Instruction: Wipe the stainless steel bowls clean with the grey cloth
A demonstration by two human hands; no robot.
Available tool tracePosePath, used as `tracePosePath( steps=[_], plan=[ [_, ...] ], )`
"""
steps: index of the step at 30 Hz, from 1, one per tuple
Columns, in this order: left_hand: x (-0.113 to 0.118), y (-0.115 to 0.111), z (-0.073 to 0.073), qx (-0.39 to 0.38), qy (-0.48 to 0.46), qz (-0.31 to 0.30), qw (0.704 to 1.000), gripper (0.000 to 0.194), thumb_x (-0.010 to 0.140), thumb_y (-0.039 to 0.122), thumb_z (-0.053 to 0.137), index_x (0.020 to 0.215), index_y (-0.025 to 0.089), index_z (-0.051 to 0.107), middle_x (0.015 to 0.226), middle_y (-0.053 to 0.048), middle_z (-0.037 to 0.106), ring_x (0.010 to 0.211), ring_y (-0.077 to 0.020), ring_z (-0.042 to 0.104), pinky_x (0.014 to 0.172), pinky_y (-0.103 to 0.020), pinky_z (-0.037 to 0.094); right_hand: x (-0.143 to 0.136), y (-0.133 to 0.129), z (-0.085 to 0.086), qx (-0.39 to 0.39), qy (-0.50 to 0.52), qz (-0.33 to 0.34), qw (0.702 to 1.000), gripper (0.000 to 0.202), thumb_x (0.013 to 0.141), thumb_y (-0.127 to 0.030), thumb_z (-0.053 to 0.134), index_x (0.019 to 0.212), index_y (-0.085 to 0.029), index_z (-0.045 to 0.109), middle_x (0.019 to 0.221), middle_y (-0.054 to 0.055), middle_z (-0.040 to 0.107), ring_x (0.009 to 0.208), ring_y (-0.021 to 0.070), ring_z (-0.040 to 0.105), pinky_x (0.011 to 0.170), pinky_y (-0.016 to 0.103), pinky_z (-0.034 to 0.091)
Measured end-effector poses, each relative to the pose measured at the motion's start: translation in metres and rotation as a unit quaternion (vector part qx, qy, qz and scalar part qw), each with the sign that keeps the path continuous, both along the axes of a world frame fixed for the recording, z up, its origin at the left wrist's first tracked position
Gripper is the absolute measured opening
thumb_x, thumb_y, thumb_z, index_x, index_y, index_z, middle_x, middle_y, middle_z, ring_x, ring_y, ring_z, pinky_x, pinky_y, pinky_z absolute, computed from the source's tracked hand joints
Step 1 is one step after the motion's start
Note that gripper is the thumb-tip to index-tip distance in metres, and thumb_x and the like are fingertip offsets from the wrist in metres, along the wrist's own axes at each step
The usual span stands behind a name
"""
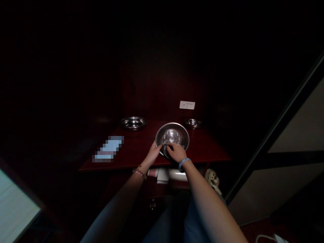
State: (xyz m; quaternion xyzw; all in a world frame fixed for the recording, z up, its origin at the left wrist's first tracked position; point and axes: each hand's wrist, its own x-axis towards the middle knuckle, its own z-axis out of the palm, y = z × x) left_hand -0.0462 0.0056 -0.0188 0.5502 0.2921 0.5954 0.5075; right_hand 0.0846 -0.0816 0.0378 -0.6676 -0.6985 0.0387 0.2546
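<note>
A shiny metal bowl [172, 131] is tilted toward me above the front of a dark red desk [136, 148]. My left hand [153, 153] grips the bowl's lower left rim, thumb over the edge. Inside the bowl, near its lower rim, my right hand [176, 152] has its fingers closed on a dark, crumpled cloth [165, 151]. Part of the cloth is hidden under the fingers. Farther back stand a metal dish [134, 123] on the left and a smaller metal dish [193, 123] on the right.
A blurred, pale blue flat item [109, 148] lies at the desk's left. A white power socket [187, 105] is on the back wall. Under the desktop are a white cylindrical item [178, 174] and a cream perforated shoe [212, 178]. A metal-edged frame slants along the right.
</note>
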Motion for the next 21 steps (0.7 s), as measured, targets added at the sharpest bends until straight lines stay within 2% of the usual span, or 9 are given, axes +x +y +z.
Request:
tracePosePath(
  steps=[6,11,21],
  plan=[
    [0.000,-0.002,0.001,0.004,-0.006,-0.009,1.000,0.042,0.072,0.020,0.068,0.114,0.015,0.066,0.119,-0.010,0.071,0.118,-0.0275,0.061,0.112,-0.044,0.039,-0.003,-0.009,0.008,-0.031,-0.044,-0.056,0.997,0.037,0.099,-0.042,0.042,0.120,-0.031,0.071,0.112,0.003,0.076,0.105,0.0208,0.070,0.088,0.030,0.051],
    [0.000,-0.001,-0.001,0.006,-0.008,-0.008,1.000,0.043,0.071,0.019,0.067,0.114,0.015,0.067,0.119,-0.010,0.070,0.119,-0.0278,0.061,0.113,-0.045,0.038,-0.005,-0.013,0.012,-0.035,-0.083,-0.097,0.991,0.034,0.097,-0.038,0.044,0.114,-0.031,0.073,0.108,0.005,0.076,0.101,0.0228,0.071,0.084,0.032,0.051],
    [0.002,0.000,-0.001,-0.002,-0.005,-0.003,1.000,0.044,0.071,0.018,0.065,0.115,0.017,0.066,0.122,-0.010,0.070,0.122,-0.0283,0.059,0.114,-0.044,0.037,-0.006,-0.014,0.012,-0.015,-0.139,-0.143,0.980,0.035,0.097,-0.035,0.045,0.108,-0.022,0.075,0.103,0.012,0.077,0.100,0.0238,0.072,0.088,0.035,0.048]
  ],
)
